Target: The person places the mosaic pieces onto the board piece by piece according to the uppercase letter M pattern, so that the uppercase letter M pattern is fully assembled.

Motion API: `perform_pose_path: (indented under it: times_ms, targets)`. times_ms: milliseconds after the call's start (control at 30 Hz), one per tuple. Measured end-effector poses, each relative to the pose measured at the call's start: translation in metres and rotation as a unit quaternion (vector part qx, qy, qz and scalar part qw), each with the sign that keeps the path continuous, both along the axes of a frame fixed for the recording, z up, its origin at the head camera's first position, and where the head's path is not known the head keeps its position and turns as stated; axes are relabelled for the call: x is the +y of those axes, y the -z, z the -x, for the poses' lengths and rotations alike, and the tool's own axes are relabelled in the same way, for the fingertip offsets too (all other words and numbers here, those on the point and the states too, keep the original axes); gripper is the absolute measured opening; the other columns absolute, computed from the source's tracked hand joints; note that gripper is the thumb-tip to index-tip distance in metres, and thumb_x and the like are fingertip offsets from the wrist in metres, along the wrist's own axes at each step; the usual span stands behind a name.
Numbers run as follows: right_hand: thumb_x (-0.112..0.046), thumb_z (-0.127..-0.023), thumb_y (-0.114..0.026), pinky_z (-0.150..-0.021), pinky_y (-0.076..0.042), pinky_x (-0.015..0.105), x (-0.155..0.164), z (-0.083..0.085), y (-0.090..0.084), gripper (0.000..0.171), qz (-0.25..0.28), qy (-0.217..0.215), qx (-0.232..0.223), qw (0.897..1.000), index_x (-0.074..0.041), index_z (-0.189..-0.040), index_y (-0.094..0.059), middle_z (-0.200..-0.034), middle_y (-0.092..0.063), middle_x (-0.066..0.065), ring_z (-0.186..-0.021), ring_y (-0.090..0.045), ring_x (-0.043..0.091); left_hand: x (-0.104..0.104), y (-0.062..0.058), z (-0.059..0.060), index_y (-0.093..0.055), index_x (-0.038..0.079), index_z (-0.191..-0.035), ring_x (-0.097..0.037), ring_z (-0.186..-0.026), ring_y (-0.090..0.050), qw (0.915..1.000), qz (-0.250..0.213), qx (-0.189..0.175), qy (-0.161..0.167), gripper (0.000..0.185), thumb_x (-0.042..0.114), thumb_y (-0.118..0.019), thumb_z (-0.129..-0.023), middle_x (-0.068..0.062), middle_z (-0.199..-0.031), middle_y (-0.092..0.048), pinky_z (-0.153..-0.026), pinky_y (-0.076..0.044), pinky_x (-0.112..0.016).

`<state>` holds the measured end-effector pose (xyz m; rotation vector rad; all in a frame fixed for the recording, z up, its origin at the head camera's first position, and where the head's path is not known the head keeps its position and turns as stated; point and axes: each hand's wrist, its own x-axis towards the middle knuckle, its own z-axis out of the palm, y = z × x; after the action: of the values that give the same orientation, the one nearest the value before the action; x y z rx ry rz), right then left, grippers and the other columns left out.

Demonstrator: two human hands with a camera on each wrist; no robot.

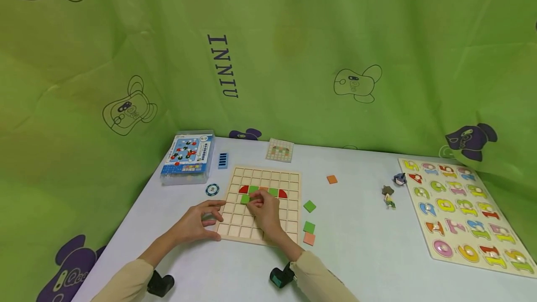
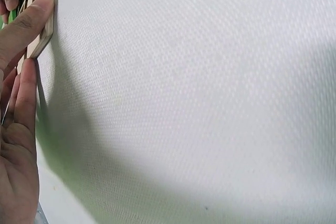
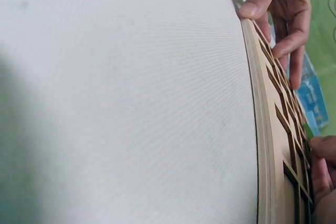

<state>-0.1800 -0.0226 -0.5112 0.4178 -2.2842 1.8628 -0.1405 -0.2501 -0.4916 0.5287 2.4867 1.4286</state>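
A square wooden grid board (image 1: 241,232) lies on the white table. My left hand (image 1: 196,222) holds its near left corner, thumb on the near edge and fingers along the left side. Over the middle of the board, my right hand (image 1: 265,211) pinches a small green square tile (image 3: 308,130) between thumb and fingers. In the head view a green tile (image 1: 245,199) shows right at those fingertips. Above it runs a row with a red quarter-round piece (image 1: 244,189) at the left, green and orange squares, and another red quarter-round piece (image 1: 283,194) at the right. My hand partly hides this row.
Loose green tiles (image 1: 309,206) and an orange-pink tile (image 1: 309,238) lie right of the board, an orange tile (image 1: 332,179) farther off. Behind are a pattern card (image 1: 279,150) and a boxed set (image 1: 187,157). Small figures (image 1: 388,198) and a number puzzle (image 1: 465,218) sit at the right.
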Motion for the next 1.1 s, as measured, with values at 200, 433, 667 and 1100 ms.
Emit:
perform_pose_path:
  times_ms: [200,433,667,1100]
  targets:
    - [0.015,-0.075,-0.070,-0.063,-0.055,0.020,-0.0025,0.0009,-0.0013,0.016,-0.007,-0.004,-0.005,1.000,0.011,-0.090,-0.064,-0.083,-0.068,0.021,-0.073,-0.067,0.026,0.0002,0.0021,-0.0002,-0.068,0.007,-0.090,-0.045,-0.130,-0.038,1.0000,0.001,-0.002,0.000,0.032,0.011,-0.087,-0.066,-0.019,-0.145,-0.040,-0.088,-0.052,-0.028]
    - [0.014,-0.075,-0.072,-0.065,-0.055,0.019,-0.0037,0.0021,-0.0026,0.018,-0.014,-0.006,-0.003,1.000,0.012,-0.091,-0.064,-0.085,-0.068,0.022,-0.075,-0.068,0.030,0.0005,0.0036,-0.0002,-0.068,0.008,-0.090,-0.046,-0.130,-0.038,1.0000,0.003,0.005,-0.001,0.032,0.012,-0.088,-0.066,-0.019,-0.144,-0.041,-0.088,-0.052,-0.026]
    - [0.015,-0.077,-0.070,-0.066,-0.056,0.021,-0.0041,0.0010,-0.0037,0.016,-0.005,-0.023,0.005,1.000,0.014,-0.092,-0.063,-0.085,-0.067,0.024,-0.075,-0.067,0.030,-0.0013,0.0051,-0.0002,-0.067,0.007,-0.090,-0.045,-0.128,-0.041,1.0000,-0.003,0.007,0.002,0.032,0.013,-0.088,-0.066,-0.019,-0.144,-0.040,-0.089,-0.052,-0.027]
    - [0.015,-0.076,-0.071,-0.065,-0.056,0.023,-0.0045,0.0014,-0.0040,0.017,-0.011,-0.015,0.016,1.000,0.013,-0.091,-0.063,-0.084,-0.067,0.024,-0.074,-0.067,0.030,-0.0013,0.0060,0.0005,-0.067,0.009,-0.091,-0.042,-0.129,-0.041,1.0000,0.008,0.003,-0.003,0.033,0.012,-0.088,-0.065,-0.016,-0.145,-0.040,-0.089,-0.052,-0.025]
